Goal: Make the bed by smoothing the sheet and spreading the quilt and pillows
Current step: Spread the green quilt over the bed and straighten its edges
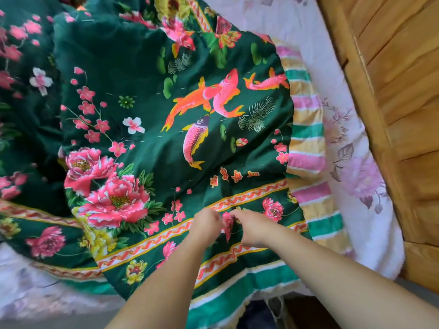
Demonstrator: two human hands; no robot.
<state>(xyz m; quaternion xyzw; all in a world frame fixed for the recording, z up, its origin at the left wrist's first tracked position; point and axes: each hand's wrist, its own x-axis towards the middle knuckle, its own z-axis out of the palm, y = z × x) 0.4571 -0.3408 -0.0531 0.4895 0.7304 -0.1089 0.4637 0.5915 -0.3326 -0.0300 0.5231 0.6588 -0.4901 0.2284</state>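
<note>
A dark green quilt (142, 119) printed with pink peonies and orange fish lies bunched and folded over the bed. Its striped green, pink and yellow underside (306, 148) shows along the right edge. My left hand (206, 224) and my right hand (251, 229) meet close together near the quilt's lower border, fingers curled into a pinch of the fabric. Under the quilt lies a pale pink floral sheet (351, 176), visible at the right and lower left. No pillow shows.
A wooden headboard or panel (392, 91) runs along the right side of the bed. The mattress edge (380, 252) curves down at the lower right. More of the quilt (21, 115) is heaped at the left.
</note>
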